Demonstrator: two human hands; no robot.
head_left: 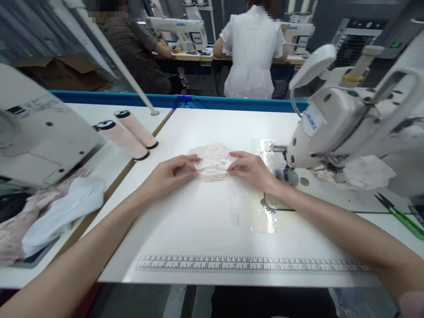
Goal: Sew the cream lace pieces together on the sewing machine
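A small piece of pale pink lace fabric (213,162) lies on the white sewing table, with a scalloped lower edge. My left hand (174,174) pinches its left end between thumb and fingers. At the opposite end, my right hand (248,168) grips the lace the same way. The piece is spread between both hands, just left of the sewing machine (318,123). Its needle area stands to the right of my right hand.
Two pale pink thread cones (127,137) lie at the left. White and pink fabric pieces (66,207) rest further left, by another machine (39,128). Green-handled scissors (400,216) and a crumpled white fabric bundle (367,172) sit right. A printed ruler (245,265) runs along the front. Two people work beyond.
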